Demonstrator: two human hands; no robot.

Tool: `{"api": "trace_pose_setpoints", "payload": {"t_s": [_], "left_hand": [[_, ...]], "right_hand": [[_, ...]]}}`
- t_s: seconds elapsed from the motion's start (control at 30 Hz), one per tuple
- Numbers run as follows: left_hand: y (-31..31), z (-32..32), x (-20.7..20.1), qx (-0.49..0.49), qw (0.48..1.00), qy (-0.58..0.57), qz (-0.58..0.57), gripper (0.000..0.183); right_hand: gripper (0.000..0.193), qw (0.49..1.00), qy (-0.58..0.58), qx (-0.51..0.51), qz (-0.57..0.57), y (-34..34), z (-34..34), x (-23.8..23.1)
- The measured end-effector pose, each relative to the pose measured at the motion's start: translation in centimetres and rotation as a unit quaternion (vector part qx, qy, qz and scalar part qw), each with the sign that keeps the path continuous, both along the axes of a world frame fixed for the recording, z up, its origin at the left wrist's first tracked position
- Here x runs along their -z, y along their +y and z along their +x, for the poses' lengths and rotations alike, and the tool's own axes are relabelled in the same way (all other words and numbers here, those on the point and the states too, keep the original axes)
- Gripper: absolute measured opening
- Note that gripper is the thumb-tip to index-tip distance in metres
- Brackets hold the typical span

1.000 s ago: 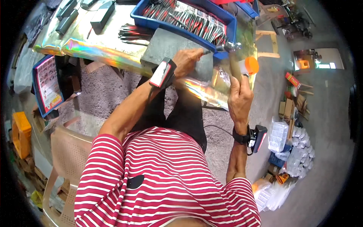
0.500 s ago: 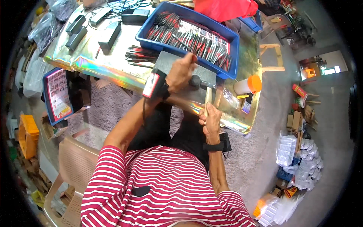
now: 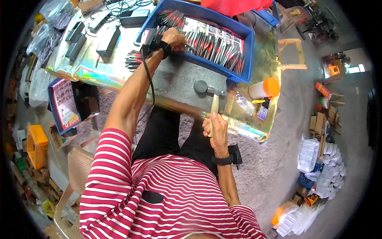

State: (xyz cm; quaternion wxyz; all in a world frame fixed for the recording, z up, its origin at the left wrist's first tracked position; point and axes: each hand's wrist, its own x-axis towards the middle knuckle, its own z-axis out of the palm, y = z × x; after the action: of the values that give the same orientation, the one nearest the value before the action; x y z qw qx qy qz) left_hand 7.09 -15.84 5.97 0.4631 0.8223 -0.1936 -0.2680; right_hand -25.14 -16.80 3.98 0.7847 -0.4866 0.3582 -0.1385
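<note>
My right hand is wrapped round the wooden handle of a hammer. The hammer's dark, round-faced head is over the near right part of a grey slab on the table. My left hand reaches over the near left wall of a blue crate. Its fingers are curled down beside thin black, red and silver pieces packed in rows; what they grip is hidden. More such pieces lie in a pile left of the slab, partly behind my left forearm.
Black boxes and cables stand at the table's far left. Right of the hammer are an orange-lidded jar, a clear plastic packet and a phone-like object. A red cloth or bag lies behind the crate. A plastic chair stands at left.
My left hand has moved from above the slab, away and left to the crate. My right hand keeps the hammer and has come slightly nearer; the hammer head shows more fully over the slab.
</note>
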Motion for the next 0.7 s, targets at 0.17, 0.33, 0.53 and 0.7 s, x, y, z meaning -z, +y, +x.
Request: {"api": "trace_pose_setpoints", "payload": {"t_s": [0.17,0.33,0.53,0.7], "left_hand": [[-1.4,-0.1,-0.4,0.085,0.991,-0.026,0.097,0.021],[-2.1,1.2,1.9,0.073,0.994,-0.002,0.077,0.028],[-3.1,0.8,1.7,0.071,0.994,0.005,0.085,0.028],[-3.1,0.5,1.1,0.079,0.989,0.012,0.122,0.025]], "right_hand": [[0.028,1.000,0.003,-0.006,0.000,-0.1,-0.1,0.0],[0.028,1.000,0.010,-0.016,0.005,-0.2,0.0,-0.2],[0.029,0.999,0.004,-0.026,-0.019,-0.4,-0.2,0.0],[0.029,0.999,0.002,-0.027,-0.021,-0.4,-0.1,0.2]]}}
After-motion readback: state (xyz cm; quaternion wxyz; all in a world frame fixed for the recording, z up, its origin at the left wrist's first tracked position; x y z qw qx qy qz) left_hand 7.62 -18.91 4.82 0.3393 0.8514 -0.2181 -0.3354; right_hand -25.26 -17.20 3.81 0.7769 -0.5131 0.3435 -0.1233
